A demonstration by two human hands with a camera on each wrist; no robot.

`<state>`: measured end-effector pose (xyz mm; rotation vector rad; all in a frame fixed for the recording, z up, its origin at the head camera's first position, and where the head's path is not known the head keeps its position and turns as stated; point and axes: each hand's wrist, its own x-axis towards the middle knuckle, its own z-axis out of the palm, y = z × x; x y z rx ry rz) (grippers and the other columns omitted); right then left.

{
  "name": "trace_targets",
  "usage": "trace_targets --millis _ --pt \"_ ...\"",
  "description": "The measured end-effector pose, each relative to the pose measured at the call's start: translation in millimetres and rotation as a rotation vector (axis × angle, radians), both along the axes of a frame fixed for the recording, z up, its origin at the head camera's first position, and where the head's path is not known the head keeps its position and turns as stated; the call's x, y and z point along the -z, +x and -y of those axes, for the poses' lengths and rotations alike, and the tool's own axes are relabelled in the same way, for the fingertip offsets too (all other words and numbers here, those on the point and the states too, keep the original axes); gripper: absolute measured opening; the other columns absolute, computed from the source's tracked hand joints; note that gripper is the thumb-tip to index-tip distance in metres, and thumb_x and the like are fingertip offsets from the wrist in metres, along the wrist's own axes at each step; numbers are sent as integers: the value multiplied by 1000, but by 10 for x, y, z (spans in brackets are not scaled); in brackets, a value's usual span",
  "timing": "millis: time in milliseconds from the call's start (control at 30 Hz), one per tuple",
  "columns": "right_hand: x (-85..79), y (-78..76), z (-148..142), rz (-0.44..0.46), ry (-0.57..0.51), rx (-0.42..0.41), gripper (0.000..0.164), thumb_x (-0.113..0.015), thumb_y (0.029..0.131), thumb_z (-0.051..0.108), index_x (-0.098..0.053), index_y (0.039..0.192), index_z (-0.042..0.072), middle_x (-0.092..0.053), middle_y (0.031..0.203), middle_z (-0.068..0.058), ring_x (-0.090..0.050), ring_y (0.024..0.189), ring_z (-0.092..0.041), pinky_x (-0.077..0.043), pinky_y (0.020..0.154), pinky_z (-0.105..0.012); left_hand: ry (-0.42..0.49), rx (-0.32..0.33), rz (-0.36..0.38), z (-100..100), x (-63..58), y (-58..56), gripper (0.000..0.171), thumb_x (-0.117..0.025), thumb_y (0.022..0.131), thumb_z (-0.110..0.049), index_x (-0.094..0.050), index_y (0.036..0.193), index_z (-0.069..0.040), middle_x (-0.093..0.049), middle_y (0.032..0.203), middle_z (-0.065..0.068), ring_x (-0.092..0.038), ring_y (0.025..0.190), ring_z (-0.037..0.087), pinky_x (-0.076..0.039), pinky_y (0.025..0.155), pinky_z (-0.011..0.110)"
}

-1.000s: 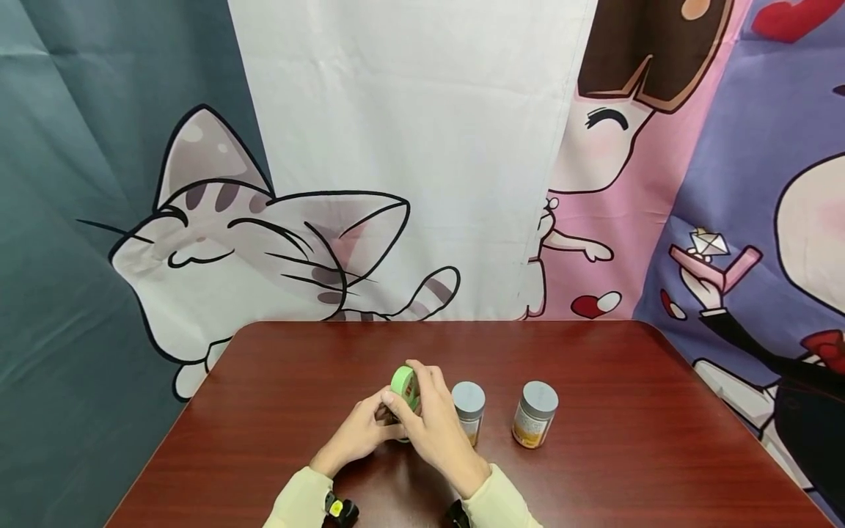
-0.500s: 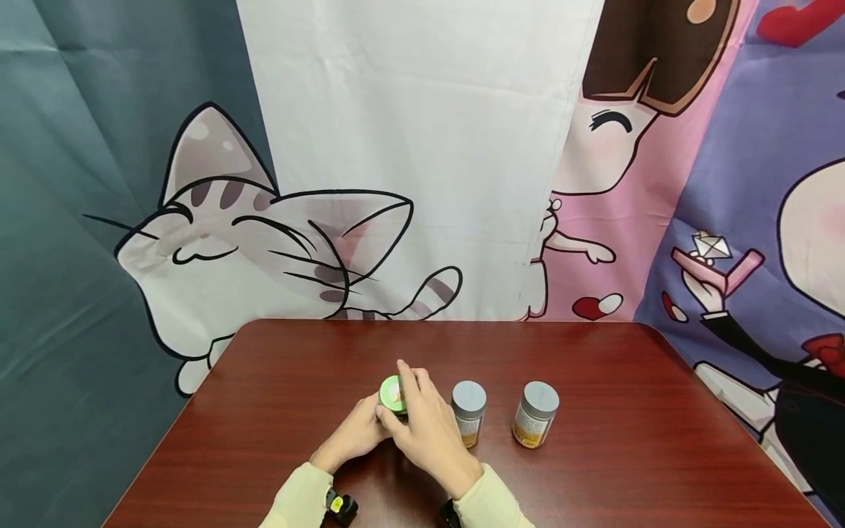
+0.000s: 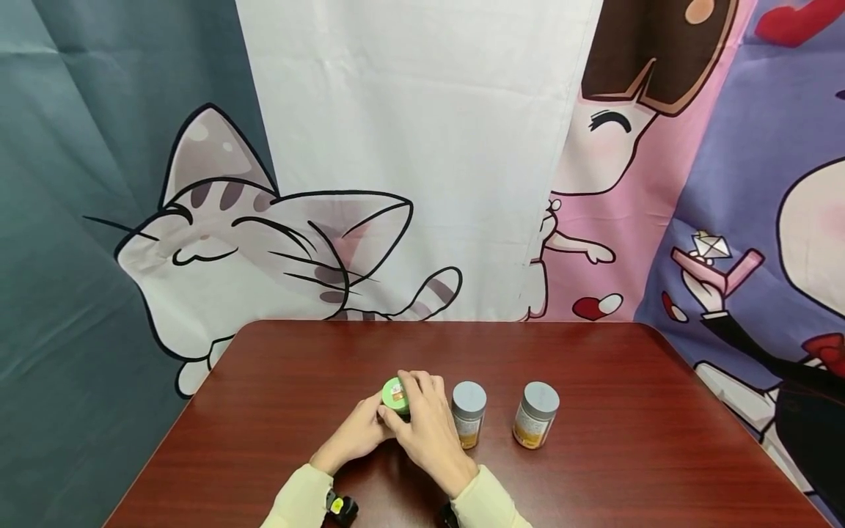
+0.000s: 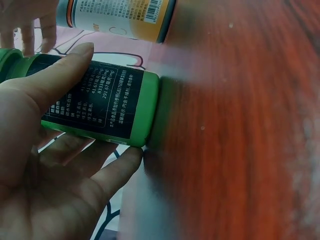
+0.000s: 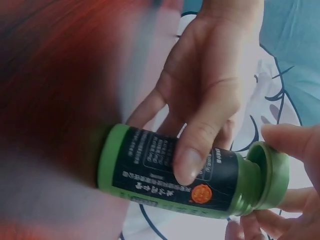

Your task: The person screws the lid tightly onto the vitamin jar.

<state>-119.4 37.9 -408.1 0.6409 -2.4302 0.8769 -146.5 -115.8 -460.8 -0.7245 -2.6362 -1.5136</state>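
Observation:
A green bottle with a dark printed label (image 5: 172, 175) stands on the table between both hands. My left hand (image 3: 356, 431) grips its body, the thumb lying across the label in the left wrist view. At the bottle's mouth, my right hand (image 3: 430, 433) pinches the round green lid (image 5: 276, 175) between thumb and fingers. From the right wrist camera the lid sits slightly tilted over the neck, with part of its inner rim showing. Its top faces up in the head view, where most of the bottle is hidden by the hands.
Two grey-capped bottles with yellow-and-white labels stand to the right: a near one (image 3: 469, 412) close beside my right hand and a farther one (image 3: 535, 415). All are on a reddish-brown wooden table (image 3: 594, 367). Printed cloths (image 3: 409, 110) hang behind its far edge.
The lid, held on edge above the bottle a second ago, has tipped flat and come down onto the mouth. My right hand lowered with it; the two grey-capped bottles stayed put.

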Motion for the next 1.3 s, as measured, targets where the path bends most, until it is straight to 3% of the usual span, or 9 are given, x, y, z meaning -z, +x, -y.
trace_targets --millis 267,433,767,967,1033,1167,1300 --pt "70 -41 -5 121 -172 -103 54 -64 85 28 -46 132 7 -46 121 -7 -53 102 -18 -46 83 -36 11 24 36 10 33 -5 59 -66 83 -18 -40 136 -22 -58 120 -3 -55 105 8 -45 86 25" --pt "101 -73 -18 156 -201 -106 57 -63 87 27 -42 135 7 -45 124 -8 -53 103 -18 -45 85 -36 27 51 48 9 19 -20 65 -67 83 -19 -35 139 -26 -56 123 -3 -55 108 9 -45 87 24" --pt "183 -101 1 149 -259 -93 55 -62 87 30 -42 135 10 -46 127 -5 -53 105 -15 -45 86 -37 -9 27 11 -2 -6 -30 68 -66 82 -14 -33 141 -25 -57 123 -4 -54 108 7 -44 87 23" --pt "240 -102 -8 194 -340 -97 61 -63 84 40 -42 135 15 -49 126 -1 -52 109 -14 -44 88 -39 -28 20 21 -55 -273 129 62 -65 83 -11 -37 139 -11 -58 121 2 -55 105 9 -45 86 24" --pt "258 -101 -17 223 -371 -111 62 -63 83 42 -40 137 20 -47 129 4 -49 113 -13 -42 91 -39 -29 18 26 -59 -313 151 61 -65 84 -12 -38 138 -9 -58 121 3 -55 106 9 -45 86 23" --pt "266 -95 -42 274 -425 -163 61 -62 85 36 -35 139 26 -44 134 8 -46 118 -11 -41 94 -36 6 29 21 -49 -229 119 63 -66 84 -18 -37 139 -12 -58 122 4 -55 107 8 -45 85 22" --pt "124 -44 -65 343 -517 -250 58 -64 86 21 -39 138 19 -48 130 0 -52 113 -16 -44 90 -35 55 39 71 -23 -60 33 68 -68 82 -27 -34 141 -20 -58 122 0 -56 106 6 -46 83 21"
